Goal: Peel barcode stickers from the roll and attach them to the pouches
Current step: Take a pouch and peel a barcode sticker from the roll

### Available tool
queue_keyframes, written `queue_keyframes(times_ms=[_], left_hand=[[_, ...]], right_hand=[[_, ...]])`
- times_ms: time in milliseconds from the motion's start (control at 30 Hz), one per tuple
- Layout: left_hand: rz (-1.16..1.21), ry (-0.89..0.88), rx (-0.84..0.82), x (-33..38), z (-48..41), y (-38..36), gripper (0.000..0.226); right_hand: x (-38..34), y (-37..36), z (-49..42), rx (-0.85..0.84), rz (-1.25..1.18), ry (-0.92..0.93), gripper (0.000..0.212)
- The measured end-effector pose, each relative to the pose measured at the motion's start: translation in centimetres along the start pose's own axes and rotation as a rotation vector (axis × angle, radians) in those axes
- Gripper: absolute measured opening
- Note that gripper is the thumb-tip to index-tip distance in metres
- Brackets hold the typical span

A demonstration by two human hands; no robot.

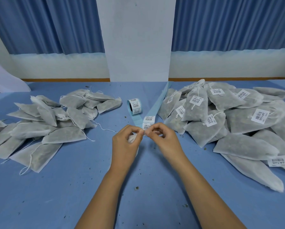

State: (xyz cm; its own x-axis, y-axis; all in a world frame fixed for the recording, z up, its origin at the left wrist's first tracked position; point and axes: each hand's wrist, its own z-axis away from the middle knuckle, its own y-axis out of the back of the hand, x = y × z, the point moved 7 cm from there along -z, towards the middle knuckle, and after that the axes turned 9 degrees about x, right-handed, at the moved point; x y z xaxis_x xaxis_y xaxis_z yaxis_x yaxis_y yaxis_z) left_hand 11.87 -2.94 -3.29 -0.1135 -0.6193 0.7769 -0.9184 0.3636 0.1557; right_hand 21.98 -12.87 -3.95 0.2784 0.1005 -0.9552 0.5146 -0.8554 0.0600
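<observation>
The sticker roll (135,106) stands on the blue table, and its pale blue backing strip (152,111) runs toward me with barcode stickers (148,119) on it. My left hand (126,142) holds a white pouch (132,139), mostly hidden under the palm, and pinches at the strip's near end. My right hand (163,138) pinches the nearest sticker (146,127) at the same spot, fingertips almost touching the left hand's. Unlabelled pouches (44,123) lie heaped on the left. Pouches with barcode stickers (221,116) are piled on the right.
The backing strip trails off to the back toward a white pillar (138,47). Blue curtains (47,25) hang behind the table. Loose drawstrings (103,128) and small dark crumbs (136,188) are scattered on the blue tabletop (72,187).
</observation>
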Motion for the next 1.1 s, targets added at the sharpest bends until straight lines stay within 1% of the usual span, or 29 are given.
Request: queue_keyframes(times_ms=[67,133,200,267,333,367,433,500,567,633,733,867,933,1000,1033,1100], left_hand=[[0.018,0.051,-0.033,-0.4,0.1,-0.2,0.025],[0.078,0.13,-0.068,-0.7,0.1,-0.5,0.023],[0.237,0.26,-0.133,-0.8,0.5,-1.2,0.022],[0.414,0.38,-0.201,-0.6,1.0,-2.1,0.022],[0.559,0.475,-0.211,-0.7,1.1,-2.3,0.022],[0.594,0.504,-0.193,-0.8,1.1,-2.2,0.025],[0.568,0.536,-0.138,-1.2,0.9,-1.6,0.033],[0.531,0.545,-0.1,-1.4,0.8,-1.2,0.036],[0.524,0.525,-0.101,-1.2,0.7,-1.2,0.035],[0.529,0.511,-0.12,-1.0,0.7,-1.4,0.032],[0.564,0.521,-0.142,-0.9,0.8,-1.6,0.026],[0.575,0.532,-0.146,-0.8,0.8,-1.6,0.023],[0.551,0.524,-0.161,-0.7,0.8,-1.5,0.026],[0.455,0.499,-0.183,-0.8,0.8,-1.4,0.03],[0.388,0.48,-0.204,-0.9,0.8,-1.4,0.03],[0.235,0.437,-0.291,-1.2,0.9,-1.4,0.024]], right_hand=[[-0.2,-0.3,0.2,-0.033,0.033,0.03,0.009],[-0.4,-0.2,0.1,-0.022,0.062,0.063,0.015],[-0.7,0.1,0.1,0.014,0.098,0.106,0.017],[-1.0,0.2,0.1,0.026,0.232,0.205,0.013],[-1.1,-0.3,0.3,0.002,0.347,0.283,0.008],[-1.1,-0.4,0.3,-0.003,0.355,0.294,0.006],[-1.4,-0.1,0.3,0.042,0.286,0.298,0.004],[-2.0,0.7,0.3,0.11,0.151,0.307,0.006],[-3.0,1.0,0.6,0.104,0.094,0.392,0.01],[-3.8,0.8,0.9,0.073,0.131,0.489,0.009],[-4.1,0.8,1.2,0.093,0.194,0.596,0.006],[-3.9,0.6,1.2,0.082,0.24,0.632,0.004],[-3.7,0.3,1.2,0.046,0.288,0.635,0.004],[-3.3,0.4,0.9,0.023,0.331,0.588,0.006],[-3.0,0.8,0.4,0.042,0.333,0.535,0.009],[-2.3,2.4,-0.7,0.15,0.301,0.399,0.013]])
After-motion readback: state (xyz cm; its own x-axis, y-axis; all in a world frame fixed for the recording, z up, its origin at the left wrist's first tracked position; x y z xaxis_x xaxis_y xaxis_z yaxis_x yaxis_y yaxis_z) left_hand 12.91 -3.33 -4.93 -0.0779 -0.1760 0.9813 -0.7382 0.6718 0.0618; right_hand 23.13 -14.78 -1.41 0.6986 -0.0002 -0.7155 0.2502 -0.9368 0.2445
